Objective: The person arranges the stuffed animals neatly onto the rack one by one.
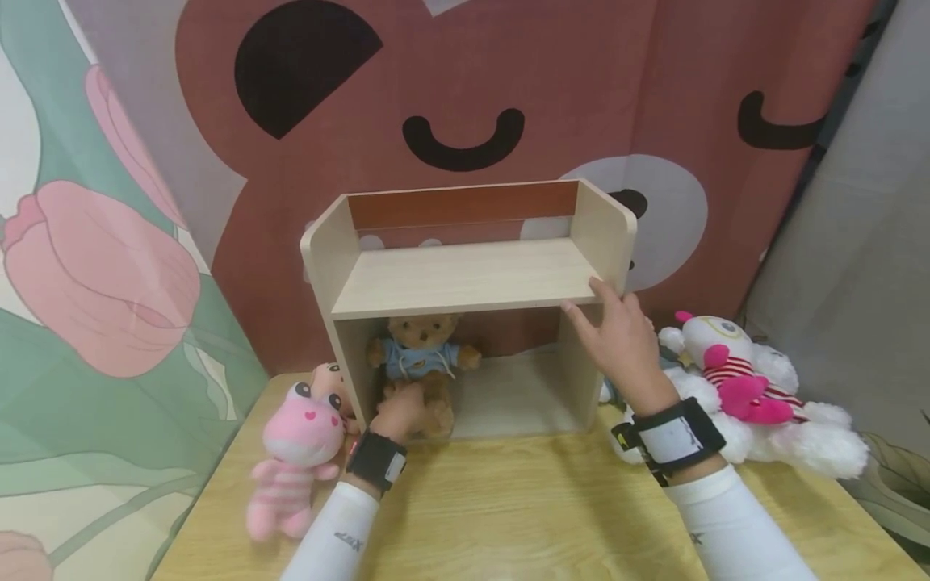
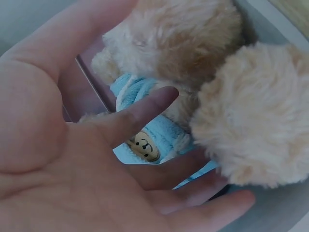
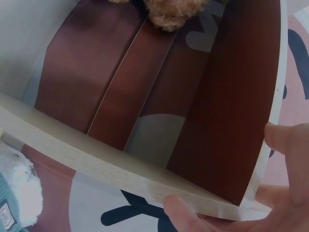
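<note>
A light-wood shelf unit stands on the table. On the left of its lower compartment sits a teddy bear in a blue hoodie. My left hand is at the bear's legs; in the left wrist view its fingers are spread and lightly bent in front of the hoodie and the fluffy feet. At the right front corner of the middle board, my right hand holds the shelf, thumb and finger at the board's edge and another finger at the side panel.
A pink striped plush toy sits left of the shelf, with another plush partly hidden behind it. White plush toys lie to the right, one with a pink-and-red-striped outfit. A printed curtain hangs behind the wooden table.
</note>
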Demonstrator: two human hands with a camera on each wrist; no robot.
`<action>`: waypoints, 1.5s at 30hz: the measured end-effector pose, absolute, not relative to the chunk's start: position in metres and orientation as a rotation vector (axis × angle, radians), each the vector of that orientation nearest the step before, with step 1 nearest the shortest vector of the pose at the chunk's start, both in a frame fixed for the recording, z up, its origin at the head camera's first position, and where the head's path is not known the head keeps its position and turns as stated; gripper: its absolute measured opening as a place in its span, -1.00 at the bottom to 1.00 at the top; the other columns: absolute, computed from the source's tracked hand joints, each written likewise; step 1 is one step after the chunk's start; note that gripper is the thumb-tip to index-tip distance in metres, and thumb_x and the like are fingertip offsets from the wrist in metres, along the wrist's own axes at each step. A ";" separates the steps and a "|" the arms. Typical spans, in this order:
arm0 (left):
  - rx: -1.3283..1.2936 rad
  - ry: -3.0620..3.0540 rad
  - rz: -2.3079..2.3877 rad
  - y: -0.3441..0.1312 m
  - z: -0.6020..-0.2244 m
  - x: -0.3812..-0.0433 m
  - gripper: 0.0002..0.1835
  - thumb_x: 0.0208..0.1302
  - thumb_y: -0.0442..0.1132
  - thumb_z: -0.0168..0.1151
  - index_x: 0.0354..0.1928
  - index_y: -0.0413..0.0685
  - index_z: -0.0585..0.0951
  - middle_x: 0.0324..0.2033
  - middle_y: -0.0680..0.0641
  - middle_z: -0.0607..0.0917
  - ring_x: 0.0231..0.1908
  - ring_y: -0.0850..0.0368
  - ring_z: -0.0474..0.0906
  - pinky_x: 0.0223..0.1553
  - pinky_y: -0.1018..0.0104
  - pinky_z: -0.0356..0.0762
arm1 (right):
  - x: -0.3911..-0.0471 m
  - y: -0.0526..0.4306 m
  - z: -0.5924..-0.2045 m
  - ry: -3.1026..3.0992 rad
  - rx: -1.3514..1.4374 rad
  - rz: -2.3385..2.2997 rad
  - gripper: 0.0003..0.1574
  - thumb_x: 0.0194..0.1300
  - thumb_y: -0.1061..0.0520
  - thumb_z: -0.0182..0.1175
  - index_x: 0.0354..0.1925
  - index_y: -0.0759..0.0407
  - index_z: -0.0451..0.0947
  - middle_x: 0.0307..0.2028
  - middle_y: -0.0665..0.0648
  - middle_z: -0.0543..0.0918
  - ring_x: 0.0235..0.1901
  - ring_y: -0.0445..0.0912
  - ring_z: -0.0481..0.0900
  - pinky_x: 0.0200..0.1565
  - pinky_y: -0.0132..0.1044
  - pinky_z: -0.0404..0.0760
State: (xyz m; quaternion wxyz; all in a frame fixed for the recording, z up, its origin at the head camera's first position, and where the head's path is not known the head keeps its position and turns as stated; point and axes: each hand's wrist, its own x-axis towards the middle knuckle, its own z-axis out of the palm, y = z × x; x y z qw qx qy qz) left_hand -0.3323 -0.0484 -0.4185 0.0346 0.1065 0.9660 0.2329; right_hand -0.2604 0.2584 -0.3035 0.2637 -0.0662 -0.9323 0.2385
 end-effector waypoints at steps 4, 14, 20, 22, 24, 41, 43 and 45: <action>0.318 2.954 0.729 -0.051 -0.415 -0.329 -0.36 0.02 -0.02 0.46 0.13 -0.20 0.59 0.12 -0.38 0.44 0.15 -0.41 0.30 0.08 -0.41 0.37 | -0.261 0.259 -0.303 -2.524 -0.177 0.648 -0.01 0.40 -0.46 -0.05 0.52 0.11 0.16 0.21 0.59 0.35 0.03 0.49 0.46 -0.10 0.34 0.47; 0.528 2.908 0.851 -0.064 -0.423 -0.330 -0.13 -0.09 -0.23 0.45 0.40 -0.06 0.43 0.23 -0.49 0.40 0.23 -0.50 0.22 0.14 -0.35 0.39 | -0.261 0.263 -0.308 -2.528 -0.144 0.651 -0.03 0.43 -0.43 -0.05 0.54 0.08 0.12 0.16 0.57 0.38 0.00 0.46 0.47 -0.11 0.31 0.47; 0.486 2.895 0.834 -0.068 -0.417 -0.327 -0.26 0.05 -0.15 0.38 0.33 -0.16 0.48 0.23 -0.46 0.39 0.22 -0.46 0.24 0.16 -0.33 0.37 | -0.263 0.267 -0.312 -2.516 -0.076 0.651 -0.07 0.43 -0.32 0.07 0.54 0.06 0.10 0.16 0.59 0.40 0.01 0.48 0.48 -0.07 0.35 0.47; 0.491 2.908 0.837 -0.072 -0.409 -0.323 -0.30 0.12 -0.12 0.37 0.34 -0.14 0.48 0.22 -0.45 0.40 0.22 -0.45 0.25 0.16 -0.34 0.36 | -0.264 0.268 -0.315 -2.511 -0.047 0.647 -0.07 0.41 -0.26 0.13 0.54 0.05 0.09 0.13 0.61 0.41 0.00 0.49 0.49 -0.08 0.36 0.47; 0.496 2.952 0.832 -0.076 -0.398 -0.318 -0.35 0.19 -0.10 0.35 0.31 -0.18 0.49 0.21 -0.47 0.40 0.22 -0.47 0.26 0.17 -0.33 0.36 | -0.265 0.270 -0.319 -2.516 -0.017 0.649 -0.04 0.38 -0.21 0.19 0.55 0.04 0.04 0.09 0.63 0.42 -0.04 0.49 0.50 -0.10 0.37 0.48; 0.762 3.745 0.982 -0.093 -0.314 -0.286 -0.22 0.21 -0.30 0.35 0.46 -0.20 0.27 0.35 -0.36 0.30 -0.04 -0.38 0.36 -0.38 -0.09 0.53 | -0.259 0.283 -0.330 -2.529 0.079 0.598 0.22 0.25 0.12 0.30 0.58 -0.06 -0.28 -0.03 0.63 0.46 -0.19 0.43 0.56 -0.31 0.29 0.55; 0.740 3.734 0.894 -0.095 -0.316 -0.290 -0.20 0.20 -0.29 0.35 0.46 -0.23 0.26 0.38 -0.37 0.29 -0.02 -0.42 0.34 -0.30 -0.13 0.52 | -0.253 0.285 -0.334 -2.539 0.114 0.601 0.26 0.26 0.14 0.29 0.60 -0.06 -0.34 0.01 0.62 0.47 -0.11 0.43 0.56 -0.24 0.30 0.56; 0.711 3.733 0.845 -0.100 -0.319 -0.294 -0.24 0.19 -0.29 0.34 0.43 -0.26 0.31 0.36 -0.38 0.32 -0.03 -0.44 0.32 -0.20 -0.15 0.47 | -0.245 0.287 -0.337 -2.550 0.146 0.595 0.28 0.27 0.15 0.29 0.61 -0.05 -0.37 0.10 0.61 0.46 -0.02 0.42 0.54 -0.17 0.29 0.56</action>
